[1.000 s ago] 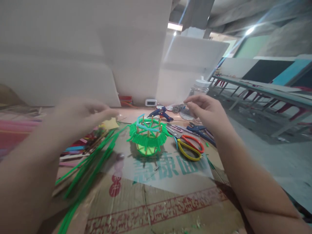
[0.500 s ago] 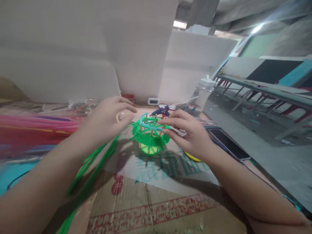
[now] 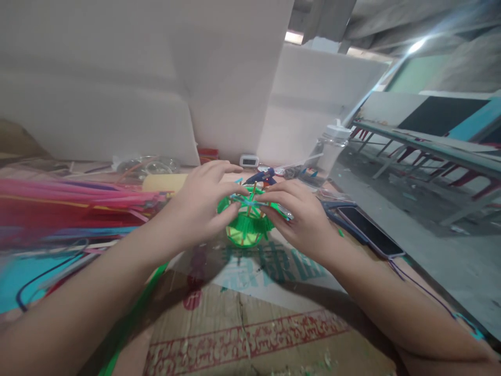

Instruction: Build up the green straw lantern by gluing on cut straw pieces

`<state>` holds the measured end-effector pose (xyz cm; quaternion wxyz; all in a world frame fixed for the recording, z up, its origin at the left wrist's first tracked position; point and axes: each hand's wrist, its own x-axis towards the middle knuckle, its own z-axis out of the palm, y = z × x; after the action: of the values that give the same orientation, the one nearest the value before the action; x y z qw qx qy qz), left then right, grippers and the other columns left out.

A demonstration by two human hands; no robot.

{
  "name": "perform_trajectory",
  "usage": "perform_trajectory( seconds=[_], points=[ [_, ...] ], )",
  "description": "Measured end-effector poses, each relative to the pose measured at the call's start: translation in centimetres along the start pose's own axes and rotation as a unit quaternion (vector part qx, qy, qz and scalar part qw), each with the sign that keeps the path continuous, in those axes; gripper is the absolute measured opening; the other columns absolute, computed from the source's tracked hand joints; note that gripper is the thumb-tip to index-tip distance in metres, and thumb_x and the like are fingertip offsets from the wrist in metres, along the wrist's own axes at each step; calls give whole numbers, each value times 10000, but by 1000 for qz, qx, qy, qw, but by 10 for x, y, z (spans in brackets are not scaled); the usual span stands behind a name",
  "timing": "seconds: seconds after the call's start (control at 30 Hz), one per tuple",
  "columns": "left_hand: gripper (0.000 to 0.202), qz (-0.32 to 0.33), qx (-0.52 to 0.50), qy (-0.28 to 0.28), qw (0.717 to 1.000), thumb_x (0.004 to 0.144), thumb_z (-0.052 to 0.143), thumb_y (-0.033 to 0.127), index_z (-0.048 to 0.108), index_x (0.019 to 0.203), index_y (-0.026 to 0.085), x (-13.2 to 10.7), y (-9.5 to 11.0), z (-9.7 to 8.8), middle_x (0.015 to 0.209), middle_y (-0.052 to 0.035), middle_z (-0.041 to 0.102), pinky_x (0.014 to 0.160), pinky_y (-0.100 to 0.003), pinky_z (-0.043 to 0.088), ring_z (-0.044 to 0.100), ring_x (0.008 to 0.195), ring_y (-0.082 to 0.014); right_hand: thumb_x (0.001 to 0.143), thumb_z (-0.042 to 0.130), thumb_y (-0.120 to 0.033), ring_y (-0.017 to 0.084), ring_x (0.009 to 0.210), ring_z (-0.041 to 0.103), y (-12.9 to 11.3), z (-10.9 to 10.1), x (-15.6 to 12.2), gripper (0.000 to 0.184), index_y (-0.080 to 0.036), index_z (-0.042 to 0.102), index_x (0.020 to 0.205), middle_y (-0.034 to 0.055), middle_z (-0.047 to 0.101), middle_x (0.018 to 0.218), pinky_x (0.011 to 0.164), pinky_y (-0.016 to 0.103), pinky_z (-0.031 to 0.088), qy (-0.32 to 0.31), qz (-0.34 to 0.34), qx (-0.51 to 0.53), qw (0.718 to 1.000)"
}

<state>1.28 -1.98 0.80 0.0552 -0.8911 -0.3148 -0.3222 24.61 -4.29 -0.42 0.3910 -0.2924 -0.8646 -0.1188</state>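
A small round craft piece [image 3: 245, 237], with green fuzzy pipe cleaners around upright brown sticks and a yellow-green base, stands on the cardboard. Across its top runs a light blue pipe cleaner [image 3: 250, 202]. My left hand [image 3: 207, 201] reaches the left side of the piece, thumb and fingers closed about the blue strip's left end. From the right, my right hand [image 3: 299, 214] pinches the other end. A shiny metal tool [image 3: 287, 213] shows under my right fingers; its kind and whether I hold it are unclear. My hands partly hide the green rim.
Behind the piece lies a blue glue gun [image 3: 263, 177], near a small white digital clock [image 3: 249, 161]. A clear bottle [image 3: 326, 154] and a phone [image 3: 370, 230] are at the right. Pink and red pipe cleaners [image 3: 78, 201] spread at the left, beside a yellow roll [image 3: 162, 183].
My left hand has moved right to the craft piece and closed on the light blue pipe cleaner. My right hand stays at the right side. The view has shifted slightly.
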Motion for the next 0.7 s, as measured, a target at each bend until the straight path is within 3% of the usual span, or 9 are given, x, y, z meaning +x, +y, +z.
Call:
perform_trajectory(
  seconds=[0.3, 0.7],
  points=[
    [191, 10, 1, 10, 1000, 958, 556, 265, 727, 1010, 197, 0, -3, 13, 1331, -139, 621, 1075, -548, 410, 534, 1291, -322, 965, 622, -191, 216, 945, 652, -1, 5, 0, 123, -236, 711, 1036, 49, 759, 965, 905, 419, 469, 17, -8, -24, 1000],
    [173, 17, 12, 31, 999, 968, 573, 275, 728, 964, 198, 0, -2, 13, 1292, -123, 652, 1041, -525, 436, 568, 1233, -305, 965, 623, -246, 236, 975, 625, -2, 6, -2, 100, -242, 708, 1016, 60, 740, 995, 950, 450, 429, 6, 37, -36, 999]
  ],
)
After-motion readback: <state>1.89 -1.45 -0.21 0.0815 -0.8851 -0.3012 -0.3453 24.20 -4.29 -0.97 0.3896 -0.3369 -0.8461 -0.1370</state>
